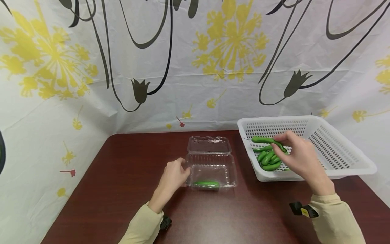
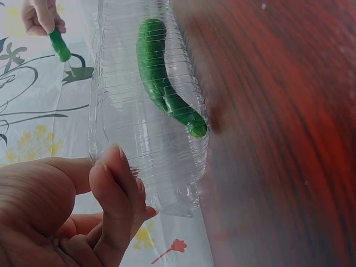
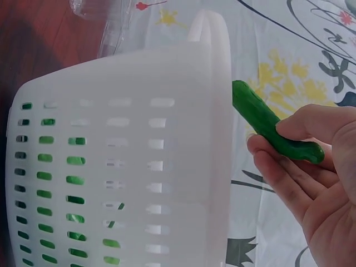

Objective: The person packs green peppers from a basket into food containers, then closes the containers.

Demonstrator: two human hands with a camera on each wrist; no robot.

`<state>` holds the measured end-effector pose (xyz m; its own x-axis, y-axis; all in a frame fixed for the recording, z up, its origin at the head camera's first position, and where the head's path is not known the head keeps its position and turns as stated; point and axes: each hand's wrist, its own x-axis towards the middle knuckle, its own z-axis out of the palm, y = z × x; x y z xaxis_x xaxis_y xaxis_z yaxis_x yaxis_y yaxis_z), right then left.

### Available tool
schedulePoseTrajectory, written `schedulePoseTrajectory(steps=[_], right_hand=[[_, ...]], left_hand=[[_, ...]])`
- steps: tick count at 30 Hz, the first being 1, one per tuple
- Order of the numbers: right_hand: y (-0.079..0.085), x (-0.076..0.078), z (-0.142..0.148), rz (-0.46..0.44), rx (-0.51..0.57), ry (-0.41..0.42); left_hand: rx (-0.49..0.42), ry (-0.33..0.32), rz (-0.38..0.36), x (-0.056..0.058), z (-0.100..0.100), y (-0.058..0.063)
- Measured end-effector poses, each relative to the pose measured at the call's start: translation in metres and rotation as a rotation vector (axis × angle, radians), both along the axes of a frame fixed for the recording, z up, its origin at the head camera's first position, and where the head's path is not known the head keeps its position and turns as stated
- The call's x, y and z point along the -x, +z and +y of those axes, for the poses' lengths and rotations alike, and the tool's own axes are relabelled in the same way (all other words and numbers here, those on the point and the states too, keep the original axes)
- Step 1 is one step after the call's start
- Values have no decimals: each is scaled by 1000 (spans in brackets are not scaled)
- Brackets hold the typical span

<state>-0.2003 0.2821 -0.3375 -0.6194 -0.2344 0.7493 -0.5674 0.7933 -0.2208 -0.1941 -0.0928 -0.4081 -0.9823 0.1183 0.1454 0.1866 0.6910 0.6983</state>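
Note:
With thumb and fingers, my right hand (image 1: 300,154) pinches a green chili pepper (image 1: 264,139) above the white plastic basket (image 1: 250,159). Several more green peppers (image 1: 269,160) lie heaped in the basket's left part. My left hand (image 1: 174,174) grips the left edge of a clear plastic clamshell box (image 1: 210,169), its lid (image 1: 209,145) folded back behind it. Inside, along the near wall, lies one curved green pepper (image 2: 153,61). In the right wrist view the basket's slotted wall hides most of the heap, while the held pepper (image 3: 261,119) shows above the rim.
Both containers stand on a dark red-brown table (image 1: 137,162), the basket to the right of the box. A white sheet (image 1: 189,61) with yellow and dark plant prints hangs behind the table and along its sides.

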Motion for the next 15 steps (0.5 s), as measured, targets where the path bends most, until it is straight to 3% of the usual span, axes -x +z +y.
schedulePoseTrajectory(steps=[15], right_hand=[[2, -4, -14, -34, -5, 51]], left_hand=[[2, 2, 1, 0, 0, 0]])
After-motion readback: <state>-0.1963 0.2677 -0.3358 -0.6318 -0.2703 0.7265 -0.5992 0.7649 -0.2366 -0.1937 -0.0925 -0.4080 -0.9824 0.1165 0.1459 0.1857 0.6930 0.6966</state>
